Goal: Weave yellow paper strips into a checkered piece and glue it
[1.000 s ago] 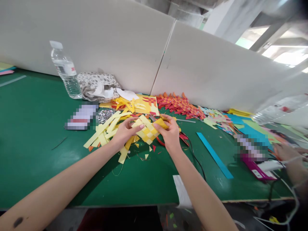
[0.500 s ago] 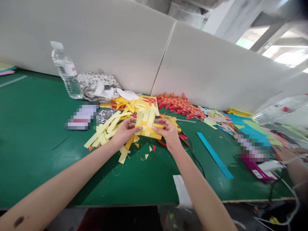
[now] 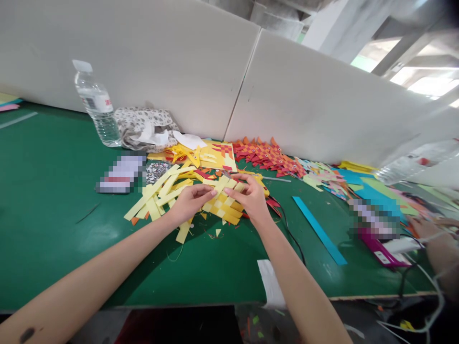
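Note:
Between my hands is a woven paper piece (image 3: 223, 206), made of pale yellow and deeper yellow strips that cross in a checker pattern. It is turned at a slant, with loose strip ends pointing up. My left hand (image 3: 193, 200) pinches its left edge between thumb and fingers. On the other side my right hand (image 3: 247, 193) grips the upper right edge, thumb in front. A heap of pale yellow paper strips (image 3: 154, 200) lies beside my left hand. Behind my right hand shows part of a yellow tool (image 3: 264, 184), its kind hidden.
Red-orange woven paper fish (image 3: 267, 155) are piled along the partition. A water bottle (image 3: 96, 105), a blurred-out phone (image 3: 122, 174) and a patterned cloth (image 3: 147, 124) stand left. A blue strip (image 3: 319, 229) lies right, near a magenta power bank-like box (image 3: 380, 248) and another person's hand (image 3: 425, 229).
The woven piece has turned from upright to a slant, its lower edge swinging toward the right, and more of its checker face now shows. Both hands keep hold of it.

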The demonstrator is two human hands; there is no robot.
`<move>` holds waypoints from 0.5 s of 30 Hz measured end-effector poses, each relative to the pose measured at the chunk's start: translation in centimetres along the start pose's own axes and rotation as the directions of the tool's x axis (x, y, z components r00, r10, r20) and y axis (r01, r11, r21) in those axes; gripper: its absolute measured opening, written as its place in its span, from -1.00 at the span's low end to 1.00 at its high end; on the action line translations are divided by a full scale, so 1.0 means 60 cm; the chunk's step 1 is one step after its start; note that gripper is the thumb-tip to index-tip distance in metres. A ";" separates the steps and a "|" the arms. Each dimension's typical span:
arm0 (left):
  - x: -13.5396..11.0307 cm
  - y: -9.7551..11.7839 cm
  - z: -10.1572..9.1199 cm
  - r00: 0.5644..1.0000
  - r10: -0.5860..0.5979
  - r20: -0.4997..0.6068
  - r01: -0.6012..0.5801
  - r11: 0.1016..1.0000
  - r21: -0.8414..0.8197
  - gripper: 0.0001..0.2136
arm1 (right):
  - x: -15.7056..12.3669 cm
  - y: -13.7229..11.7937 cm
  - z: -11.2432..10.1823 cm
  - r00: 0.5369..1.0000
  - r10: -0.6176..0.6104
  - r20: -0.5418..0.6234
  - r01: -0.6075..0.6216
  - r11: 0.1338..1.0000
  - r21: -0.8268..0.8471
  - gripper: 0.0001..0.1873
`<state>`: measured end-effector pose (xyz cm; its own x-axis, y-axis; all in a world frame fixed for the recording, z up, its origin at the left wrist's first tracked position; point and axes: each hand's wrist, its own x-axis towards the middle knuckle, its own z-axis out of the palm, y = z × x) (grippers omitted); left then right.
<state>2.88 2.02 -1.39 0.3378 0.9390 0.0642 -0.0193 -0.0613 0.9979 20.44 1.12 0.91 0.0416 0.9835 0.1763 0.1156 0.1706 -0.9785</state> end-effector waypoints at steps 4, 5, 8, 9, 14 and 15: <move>-0.001 0.003 -0.002 1.000 0.013 0.010 -0.013 0.998 0.055 -0.75 | -0.001 0.003 0.002 1.000 -0.019 -0.004 0.019 0.999 -0.028 -0.53; -0.001 0.002 -0.002 1.000 0.014 0.014 -0.015 0.998 0.065 -0.75 | -0.001 0.003 0.002 1.000 -0.022 -0.012 0.022 0.999 -0.033 -0.53; 0.000 -0.003 -0.003 1.000 0.019 0.018 -0.021 0.996 0.082 -0.74 | -0.002 0.001 0.002 0.999 -0.035 -0.031 0.034 0.999 -0.034 -0.54; 0.000 -0.004 -0.003 1.000 0.019 0.017 -0.020 0.996 0.085 -0.74 | -0.002 0.000 0.002 0.999 -0.039 -0.033 0.038 0.999 -0.029 -0.55; -0.001 -0.006 -0.002 1.000 0.003 0.014 -0.005 0.996 0.087 -0.75 | -0.002 -0.003 0.001 0.999 -0.030 -0.028 0.030 0.999 -0.015 -0.54; -0.001 -0.005 -0.001 1.000 0.001 0.016 -0.003 0.996 0.086 -0.75 | -0.002 -0.004 0.001 0.999 -0.036 -0.024 0.036 0.999 -0.015 -0.54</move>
<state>2.79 2.00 -1.71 0.3528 0.9334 0.0656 0.0611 -0.0929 0.9938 20.37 0.97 1.12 0.0613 0.9749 0.2139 0.1322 0.2045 -0.9699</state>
